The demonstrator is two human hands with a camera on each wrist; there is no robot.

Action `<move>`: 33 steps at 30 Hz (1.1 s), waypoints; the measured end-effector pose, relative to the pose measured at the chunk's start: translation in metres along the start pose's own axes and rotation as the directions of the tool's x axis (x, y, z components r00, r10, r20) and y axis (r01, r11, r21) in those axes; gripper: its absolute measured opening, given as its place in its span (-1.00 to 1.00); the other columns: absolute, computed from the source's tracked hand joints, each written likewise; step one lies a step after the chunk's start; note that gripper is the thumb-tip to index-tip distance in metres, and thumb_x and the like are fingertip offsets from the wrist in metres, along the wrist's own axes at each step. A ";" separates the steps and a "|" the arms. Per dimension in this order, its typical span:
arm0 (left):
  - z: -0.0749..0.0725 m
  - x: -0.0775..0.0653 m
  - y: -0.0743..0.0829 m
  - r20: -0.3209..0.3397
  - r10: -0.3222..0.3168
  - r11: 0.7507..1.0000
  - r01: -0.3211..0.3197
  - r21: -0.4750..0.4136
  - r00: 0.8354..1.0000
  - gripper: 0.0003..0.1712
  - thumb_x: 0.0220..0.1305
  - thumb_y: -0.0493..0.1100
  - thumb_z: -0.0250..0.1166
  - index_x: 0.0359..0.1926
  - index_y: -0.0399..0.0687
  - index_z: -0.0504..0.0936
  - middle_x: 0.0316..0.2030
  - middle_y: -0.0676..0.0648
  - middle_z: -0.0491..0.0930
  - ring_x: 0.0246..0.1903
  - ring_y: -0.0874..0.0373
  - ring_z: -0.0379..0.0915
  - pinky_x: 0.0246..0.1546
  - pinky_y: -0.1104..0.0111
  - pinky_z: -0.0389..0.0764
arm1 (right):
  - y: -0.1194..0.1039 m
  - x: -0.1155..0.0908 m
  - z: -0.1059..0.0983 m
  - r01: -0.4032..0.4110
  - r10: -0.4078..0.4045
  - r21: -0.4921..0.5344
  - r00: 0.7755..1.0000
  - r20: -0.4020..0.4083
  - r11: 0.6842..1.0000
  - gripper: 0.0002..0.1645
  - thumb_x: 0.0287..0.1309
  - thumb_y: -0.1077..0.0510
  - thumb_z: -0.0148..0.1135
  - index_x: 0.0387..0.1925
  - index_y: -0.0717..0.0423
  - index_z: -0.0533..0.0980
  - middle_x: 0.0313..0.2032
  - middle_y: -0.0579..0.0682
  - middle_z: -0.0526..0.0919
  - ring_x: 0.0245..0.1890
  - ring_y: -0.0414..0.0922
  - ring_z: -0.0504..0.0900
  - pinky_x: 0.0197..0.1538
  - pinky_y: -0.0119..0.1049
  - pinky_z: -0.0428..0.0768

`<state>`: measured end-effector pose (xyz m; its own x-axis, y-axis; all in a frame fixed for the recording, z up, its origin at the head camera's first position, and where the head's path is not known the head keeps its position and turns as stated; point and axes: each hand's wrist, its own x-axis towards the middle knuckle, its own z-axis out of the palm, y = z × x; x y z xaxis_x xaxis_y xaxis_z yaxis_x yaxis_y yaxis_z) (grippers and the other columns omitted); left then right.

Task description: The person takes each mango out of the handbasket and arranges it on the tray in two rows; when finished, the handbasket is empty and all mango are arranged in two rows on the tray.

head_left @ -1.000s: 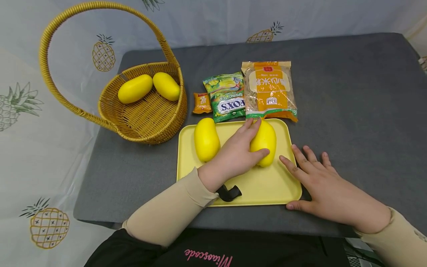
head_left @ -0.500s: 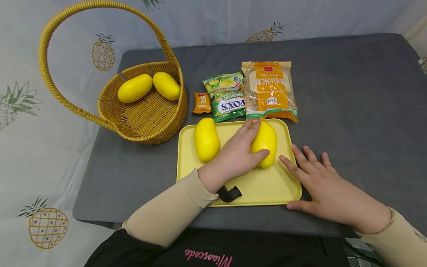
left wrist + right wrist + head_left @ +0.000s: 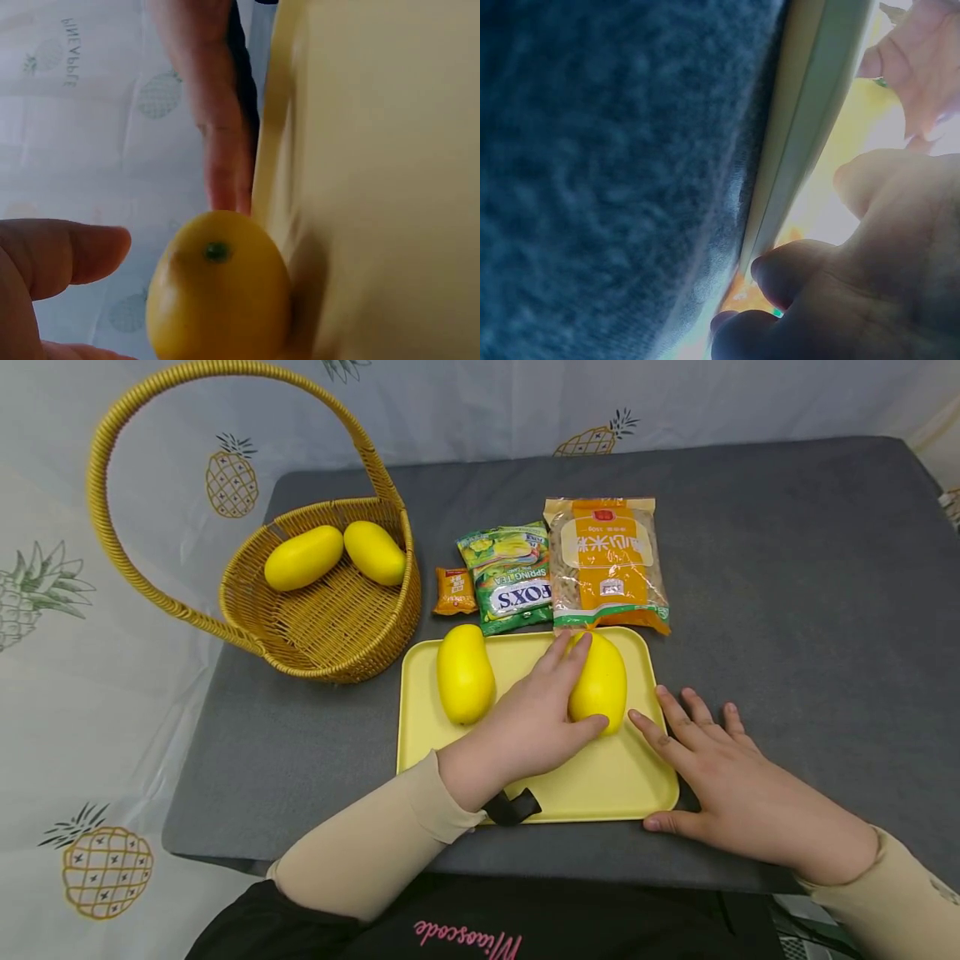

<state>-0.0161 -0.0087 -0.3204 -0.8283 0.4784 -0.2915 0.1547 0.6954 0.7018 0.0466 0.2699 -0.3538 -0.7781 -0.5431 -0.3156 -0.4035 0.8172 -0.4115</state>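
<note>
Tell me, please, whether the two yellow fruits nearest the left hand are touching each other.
Apart: the head view shows bare yellow tray plainly between the left fruit and the right fruit, with the left hand also between them.

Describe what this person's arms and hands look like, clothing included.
The left hand and right hand are ungloved. The left sleeve and right sleeve are beige; the right one bears a small dark marking. A black strap shows beside the left sleeve's edge.

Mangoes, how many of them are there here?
4: one mango at left in the basket, another beside it, a third at left on the tray, a fourth there by the left hand. Hidden ones seem unlikely.
</note>
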 end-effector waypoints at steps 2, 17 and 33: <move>-0.004 -0.004 0.002 0.008 0.006 1.000 -0.006 0.017 1.000 0.17 0.50 0.13 0.42 0.84 0.15 -0.13 0.82 0.01 -0.27 0.72 -0.07 0.10 0.67 0.02 0.29 | 0.000 0.000 0.000 0.000 0.000 -0.003 1.000 -0.001 1.000 0.49 0.09 -0.49 0.60 0.83 -0.25 -0.03 0.80 0.21 -0.27 0.74 0.47 -0.20 0.58 0.66 -0.27; -0.100 -0.041 -0.005 -0.272 0.060 0.954 -0.136 -0.268 0.960 -0.06 0.57 -0.14 0.39 0.79 0.23 0.13 0.75 0.15 0.10 0.58 0.11 0.38 0.44 0.11 0.61 | -0.001 -0.002 -0.003 -0.001 0.001 0.020 1.000 0.008 1.000 0.48 0.13 -0.51 0.55 0.83 -0.27 -0.08 0.80 0.21 -0.30 0.75 0.46 -0.24 0.58 0.65 -0.31; -0.206 -0.034 -0.055 -0.411 -0.308 0.851 0.055 -0.522 0.858 -0.31 0.70 -0.05 0.19 0.72 0.23 0.27 0.67 0.08 0.27 0.58 0.13 0.30 0.59 0.06 0.37 | -0.008 -0.002 -0.005 -0.011 0.011 0.028 1.000 0.011 1.000 0.48 0.12 -0.58 0.50 0.83 -0.34 -0.11 0.80 0.23 -0.25 0.73 0.50 -0.15 0.56 0.69 -0.22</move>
<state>-0.1071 -0.1740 -0.2156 -0.9797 -0.0237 -0.1993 -0.1954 0.3379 0.9207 0.0487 0.2660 -0.3454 -0.7772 -0.5362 -0.3293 -0.3812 0.8176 -0.4316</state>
